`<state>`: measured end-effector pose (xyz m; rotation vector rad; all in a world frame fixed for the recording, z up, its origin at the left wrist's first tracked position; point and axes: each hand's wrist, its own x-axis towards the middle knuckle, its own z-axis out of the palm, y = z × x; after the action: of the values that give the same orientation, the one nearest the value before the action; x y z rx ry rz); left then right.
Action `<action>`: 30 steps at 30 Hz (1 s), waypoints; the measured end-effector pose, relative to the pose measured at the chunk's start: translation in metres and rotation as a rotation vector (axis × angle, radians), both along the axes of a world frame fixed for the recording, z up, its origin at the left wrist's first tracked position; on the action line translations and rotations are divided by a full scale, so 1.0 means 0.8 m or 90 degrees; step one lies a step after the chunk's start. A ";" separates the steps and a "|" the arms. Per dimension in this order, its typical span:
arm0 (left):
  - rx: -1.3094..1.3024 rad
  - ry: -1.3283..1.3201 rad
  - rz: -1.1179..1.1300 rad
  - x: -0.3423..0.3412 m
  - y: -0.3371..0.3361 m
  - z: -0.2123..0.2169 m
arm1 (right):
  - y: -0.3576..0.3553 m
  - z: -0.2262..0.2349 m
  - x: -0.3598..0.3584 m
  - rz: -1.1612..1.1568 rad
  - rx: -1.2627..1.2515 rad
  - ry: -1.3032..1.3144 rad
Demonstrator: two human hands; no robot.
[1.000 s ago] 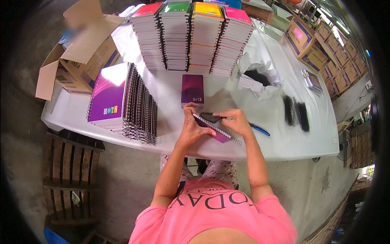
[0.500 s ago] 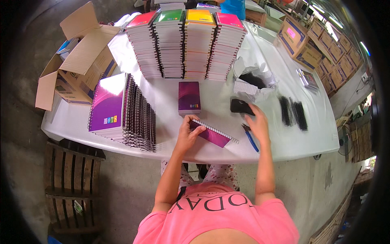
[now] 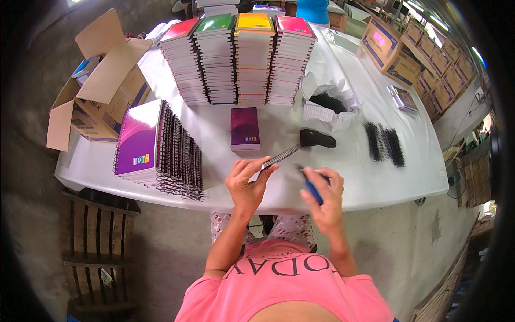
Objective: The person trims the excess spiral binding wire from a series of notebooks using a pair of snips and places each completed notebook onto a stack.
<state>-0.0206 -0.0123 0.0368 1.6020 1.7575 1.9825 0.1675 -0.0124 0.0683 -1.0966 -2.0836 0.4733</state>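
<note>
Between the thumb and fingers of my left hand is a small spiral notebook. It is tilted nearly edge-on, so mostly its dark coil shows, the far end close to a rounded black object on the table; I cannot tell if they touch. My right hand, slightly blurred, is closed around blue-handled pliers, their jaws pointing toward the notebook. Beyond my left hand lies a short stack of small purple notebooks.
At left, purple coil-bound notebooks form a leaning row beside an open carton. Tall notebook stacks stand at the back. Loose black coils and crumpled white wrapping holding more lie right. Cartons sit at the far right.
My right hand has left the black object and picked up the pliers, moving left toward the notebook. My left hand has turned the notebook so its coil end points away from me.
</note>
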 end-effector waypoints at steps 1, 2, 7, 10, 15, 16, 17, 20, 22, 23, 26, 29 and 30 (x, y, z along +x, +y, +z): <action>0.016 0.016 -0.001 0.001 0.000 0.003 | -0.004 0.008 -0.010 0.003 0.022 -0.011; 0.032 0.031 0.000 0.002 0.000 0.005 | -0.008 0.014 -0.018 0.008 0.043 -0.022; 0.039 0.077 0.028 0.001 -0.007 0.010 | -0.010 0.014 -0.033 0.033 0.052 -0.008; 0.053 0.093 0.038 0.001 -0.008 0.010 | -0.011 0.016 -0.035 0.037 0.051 -0.016; 0.065 0.130 0.051 0.005 -0.012 0.012 | -0.014 0.022 -0.033 0.069 -0.019 -0.027; 0.075 0.135 0.054 0.006 -0.012 0.011 | -0.015 0.020 -0.032 0.085 -0.038 -0.004; 0.085 0.139 0.056 0.007 -0.013 0.011 | -0.016 0.017 -0.030 0.101 -0.057 0.019; 0.102 0.151 0.075 0.009 -0.012 0.009 | -0.020 0.016 -0.031 0.109 -0.056 0.034; 0.103 0.156 0.083 0.010 -0.012 0.010 | -0.021 0.018 -0.031 0.094 -0.005 0.001; 0.101 0.157 0.083 0.011 -0.012 0.012 | -0.020 0.021 -0.031 0.083 0.037 -0.028; 0.111 0.162 0.075 0.010 -0.012 0.011 | -0.021 0.021 -0.030 0.141 -0.049 0.028; 0.138 0.173 0.084 0.011 -0.013 0.007 | -0.020 0.021 -0.021 0.277 -0.606 0.352; 0.150 0.178 0.090 0.011 -0.013 0.006 | -0.019 0.021 -0.017 0.322 -0.852 0.493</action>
<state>-0.0117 -0.0225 0.0416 1.9640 1.8325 2.1925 0.1535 -0.0280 0.0854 -0.7207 -1.1449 2.3051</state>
